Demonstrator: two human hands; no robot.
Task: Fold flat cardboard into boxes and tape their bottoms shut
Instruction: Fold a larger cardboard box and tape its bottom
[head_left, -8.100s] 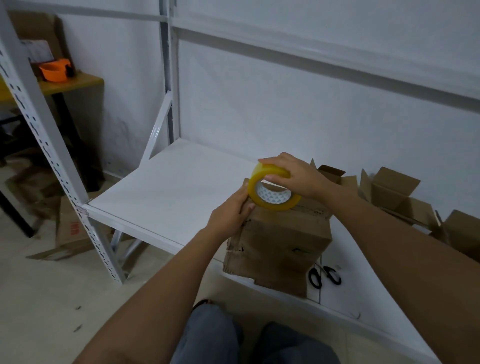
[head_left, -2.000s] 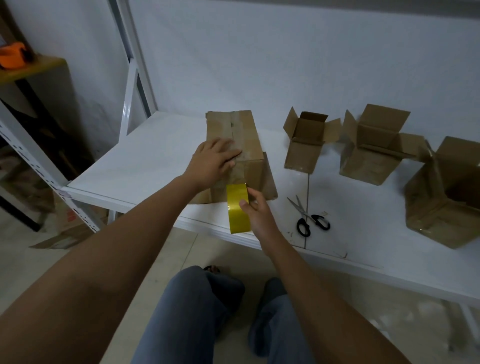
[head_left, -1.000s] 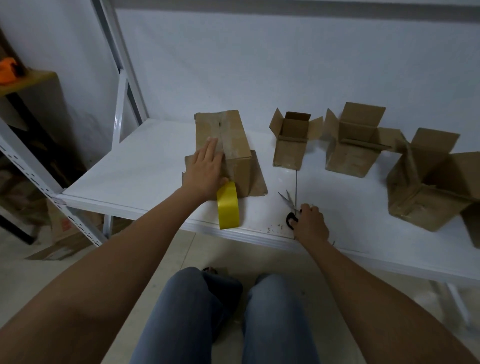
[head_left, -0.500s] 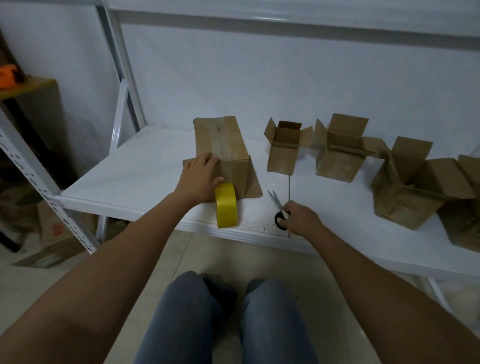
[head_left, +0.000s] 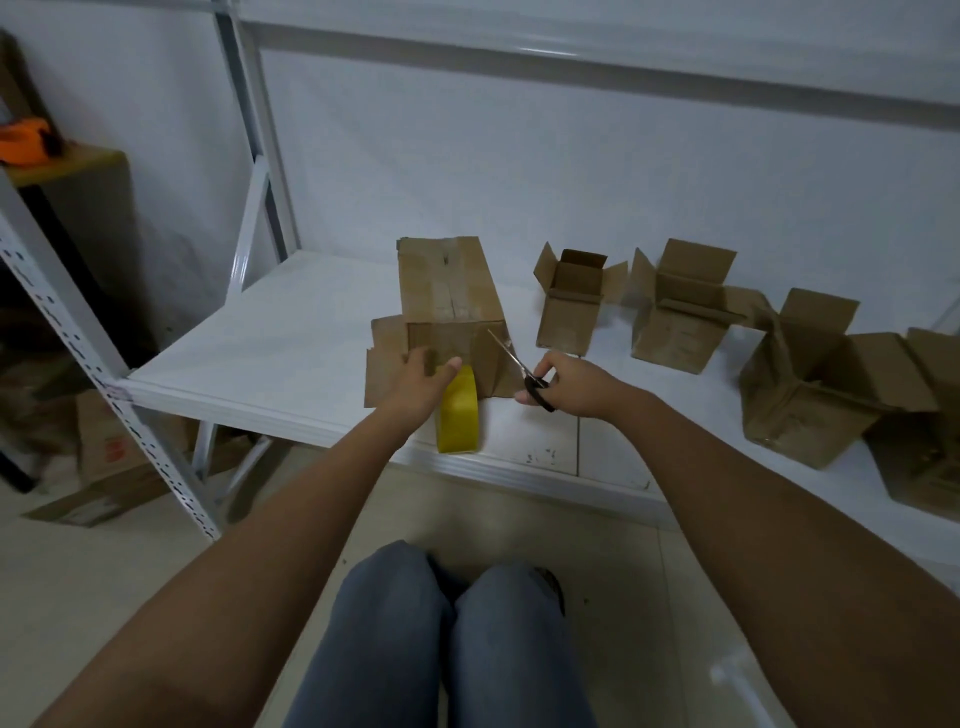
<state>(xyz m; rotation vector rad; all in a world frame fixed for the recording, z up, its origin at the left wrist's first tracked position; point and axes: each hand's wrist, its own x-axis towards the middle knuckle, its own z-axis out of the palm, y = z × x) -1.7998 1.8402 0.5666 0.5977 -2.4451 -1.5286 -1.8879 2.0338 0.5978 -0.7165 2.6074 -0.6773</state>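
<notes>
Head view: box (head_left: 450, 291) between left hand (head_left: 423, 376) and scissors-holding right hand (head_left: 569, 382).

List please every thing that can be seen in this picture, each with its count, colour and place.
Closed brown cardboard box: one, brown, upside down on the shelf, under the left hand.
Yellow roll of tape: one, yellow, standing at the shelf's front edge, against that box.
Black-handled scissors: one pair, blades apart, in the right hand.
Open cardboard boxes: at least four, brown, in a row on the right.
White metal shelf: one, white.
Orange object: one, far left, on a wooden table.
Left hand: rests on the box.
Right hand: grips the scissors.
</notes>
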